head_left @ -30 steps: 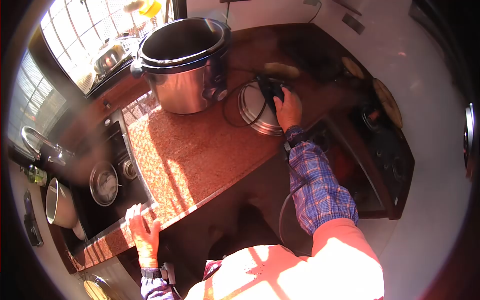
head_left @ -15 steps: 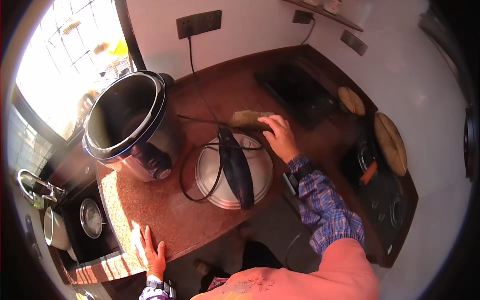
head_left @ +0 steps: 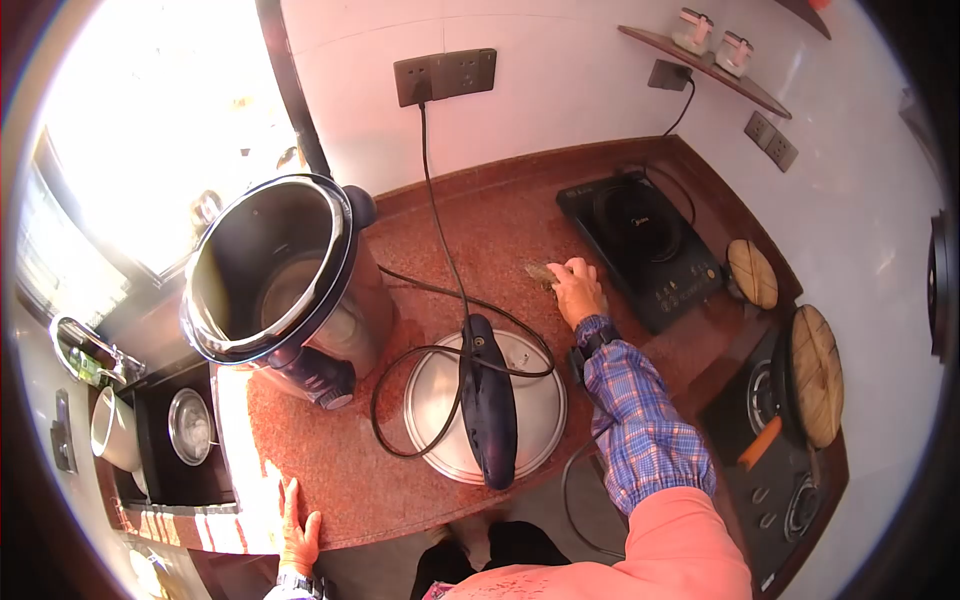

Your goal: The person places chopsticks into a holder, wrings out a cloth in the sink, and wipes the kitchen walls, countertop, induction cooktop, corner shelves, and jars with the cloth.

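My right hand [head_left: 578,288] lies flat on a small tan cloth or sponge [head_left: 541,271] on the red granite counter [head_left: 500,225], just left of the black induction hob [head_left: 640,245]. My left hand [head_left: 299,528] rests open on the counter's near edge. Between them lies the metal cooker lid [head_left: 440,400] with its dark handle [head_left: 487,400] up. The open steel pressure cooker [head_left: 275,285] stands to the left, its black cord [head_left: 440,240] running up to the wall socket [head_left: 445,75].
A dark sink [head_left: 175,440] with a strainer, a white bowl [head_left: 112,430] and a tap [head_left: 85,350] is at far left. A gas stove [head_left: 790,450] with round wooden boards [head_left: 815,375] and an orange carrot [head_left: 758,441] is at right. A bright window sits behind the cooker.
The view has tilted up and back, showing more wall and the hob. My right hand has left the lid's handle and moved to the cloth, pressing it farther back on the counter.
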A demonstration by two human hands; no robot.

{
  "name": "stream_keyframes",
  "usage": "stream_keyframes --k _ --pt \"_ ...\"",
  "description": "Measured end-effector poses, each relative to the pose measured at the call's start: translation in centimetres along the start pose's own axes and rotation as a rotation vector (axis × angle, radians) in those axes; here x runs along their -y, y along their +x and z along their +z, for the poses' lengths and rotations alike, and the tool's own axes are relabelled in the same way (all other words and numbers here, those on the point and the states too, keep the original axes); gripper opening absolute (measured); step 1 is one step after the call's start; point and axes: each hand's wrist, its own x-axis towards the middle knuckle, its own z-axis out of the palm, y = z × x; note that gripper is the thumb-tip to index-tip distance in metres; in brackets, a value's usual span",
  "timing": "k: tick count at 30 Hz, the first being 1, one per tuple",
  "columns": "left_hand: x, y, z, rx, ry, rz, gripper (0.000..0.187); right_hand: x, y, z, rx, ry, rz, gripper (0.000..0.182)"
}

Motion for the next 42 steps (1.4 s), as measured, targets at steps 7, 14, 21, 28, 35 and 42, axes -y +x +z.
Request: stream_keyframes --k 7,14,21,28,35,42 --pt "-1.6 0.3 -1.1 -0.005 -0.016 0.049 0.07 -1.9 -5.7 -1.6 -0.027 0.019 -0.317 0.03" --pt "-1.2 -0.1 -2.2 -0.076 0.14 0.053 0.065 13.8 -4.1 -14.0 0.338 0.512 -0.588 0.033" --pt "-0.1 -0.5 -1.3 -0.104 0.156 0.07 0.063 32.7 -14.5 -9.0 0.75 0.631 -1.151 0.043" --pt "0.9 -1.2 -0.9 -0.221 0.183 0.073 0.06 38.4 -20.0 -3.6 0.565 0.541 -1.231 0.05" --pt "1.4 -1.5 -1.3 -0.289 0.148 0.135 0.055 34.6 -21.7 -3.0 1.063 0.644 -1.08 0.04" --pt "2.5 -1.6 -0.1 -0.379 0.101 0.175 0.053 41.2 -21.3 -5.1 0.831 0.597 -1.307 0.045"
